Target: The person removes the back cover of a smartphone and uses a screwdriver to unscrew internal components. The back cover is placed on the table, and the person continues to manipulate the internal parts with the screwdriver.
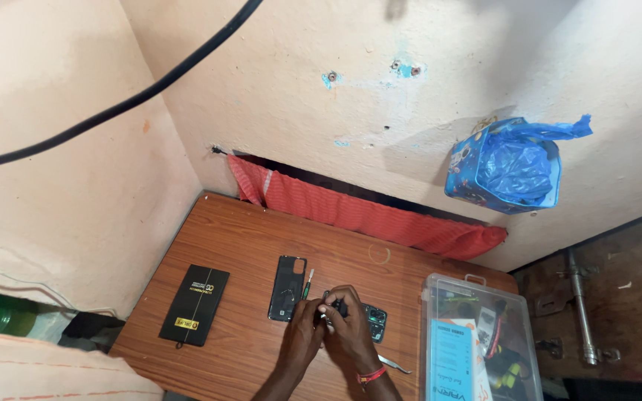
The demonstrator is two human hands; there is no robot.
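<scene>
Left hand (302,334) and right hand (351,327): together pinching a small dark part (338,307) over the table (247,238), steadying it. Phone back cover (287,288) at ten o'clock; tweezers (394,364) at four.

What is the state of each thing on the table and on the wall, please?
Left hand: closed on a small dark part.
Right hand: closed on the same small dark part.
Black phone back cover: lying flat, apart.
Black flat box: shut, flat.
Clear plastic box: lid closed, as far as visible.
Blue bag: open, hanging on the wall.
</scene>
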